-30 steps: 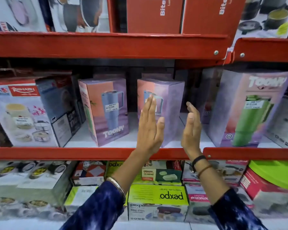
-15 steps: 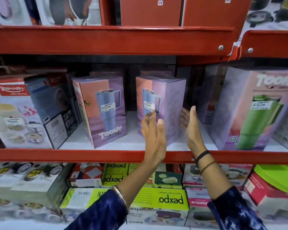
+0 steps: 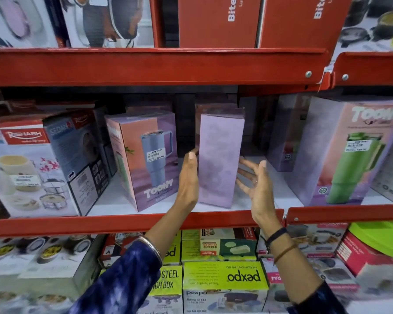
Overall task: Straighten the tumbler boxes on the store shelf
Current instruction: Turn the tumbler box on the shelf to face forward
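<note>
Left hand (image 3: 187, 177) flat against plain lilac tumbler box (image 3: 220, 159), right hand (image 3: 256, 186) open just beside, "Toony" box (image 3: 143, 159) tagged 129.00, "pexpo" lunch box (image 3: 225, 277) below

The middle lilac cardboard tumbler box (image 3: 219, 159) at the centre of the frame has been turned: its printed tumbler face, seen half a second ago, is no longer shown, and a plain lilac side is presented. The left hand (image 3: 188, 180) has been shifted to its left edge, and the right hand (image 3: 256, 186) has been drawn off, fingers (image 3: 247, 164) spread.
</note>
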Demonstrator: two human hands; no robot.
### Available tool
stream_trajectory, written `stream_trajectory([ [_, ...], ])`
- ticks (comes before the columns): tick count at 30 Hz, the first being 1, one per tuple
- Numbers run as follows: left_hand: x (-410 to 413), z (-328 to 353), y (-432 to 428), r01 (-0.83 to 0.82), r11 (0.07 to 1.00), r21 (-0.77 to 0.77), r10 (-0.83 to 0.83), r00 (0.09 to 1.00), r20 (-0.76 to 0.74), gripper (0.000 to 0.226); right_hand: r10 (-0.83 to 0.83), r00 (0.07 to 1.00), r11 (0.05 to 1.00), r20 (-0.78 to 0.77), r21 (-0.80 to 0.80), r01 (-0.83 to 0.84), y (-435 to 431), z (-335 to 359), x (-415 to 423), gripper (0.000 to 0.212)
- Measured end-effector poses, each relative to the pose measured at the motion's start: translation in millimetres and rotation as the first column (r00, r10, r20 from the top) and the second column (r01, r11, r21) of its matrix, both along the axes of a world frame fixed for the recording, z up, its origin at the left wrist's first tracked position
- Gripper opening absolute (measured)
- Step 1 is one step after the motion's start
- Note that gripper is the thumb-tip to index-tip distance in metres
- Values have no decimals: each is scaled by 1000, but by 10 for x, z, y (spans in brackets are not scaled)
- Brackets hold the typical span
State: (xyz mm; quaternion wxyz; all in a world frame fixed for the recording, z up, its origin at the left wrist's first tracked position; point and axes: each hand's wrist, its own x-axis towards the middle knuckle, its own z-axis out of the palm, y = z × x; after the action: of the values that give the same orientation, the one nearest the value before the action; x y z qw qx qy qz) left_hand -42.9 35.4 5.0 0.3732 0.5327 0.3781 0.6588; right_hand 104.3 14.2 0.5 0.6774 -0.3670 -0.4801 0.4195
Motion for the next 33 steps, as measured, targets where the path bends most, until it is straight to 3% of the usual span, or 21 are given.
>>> stream_trajectory([
  [6,-89,-80,17,-15,999,-34,15,1000,-19,63,-105,994,994,38,16,104,13,-26,-79,55],
  [10,135,-103,-258,-266,964,22,267,962,-65,43,-252,968,966,-9,-59,251,322,122,44,58],
  [16,520,-82,-664,-107,989,-98,103,994,-42,67,-35,996,978,76,-202,50,719,274,70,74],
  [18,603,-38,-701,-50,991,-124,47,998,-30,65,23,997,978,78,-207,-6,709,286,62,79],
  [23,606,46,-652,-53,989,-142,57,998,30,65,-40,999,981,9,-190,41,645,286,151,77],
  [28,402,50,-421,-43,994,-97,45,999,15,85,-30,1000,981,-4,-194,29,526,312,305,88],
  [31,250,139,-312,-8,987,-162,12,1000,22,97,-25,1000,985,-8,-171,23,435,282,350,83],
  [33,163,182,-251,11,985,-173,-1,998,57,84,-23,1000,989,-2,-144,22,391,231,349,85],
])
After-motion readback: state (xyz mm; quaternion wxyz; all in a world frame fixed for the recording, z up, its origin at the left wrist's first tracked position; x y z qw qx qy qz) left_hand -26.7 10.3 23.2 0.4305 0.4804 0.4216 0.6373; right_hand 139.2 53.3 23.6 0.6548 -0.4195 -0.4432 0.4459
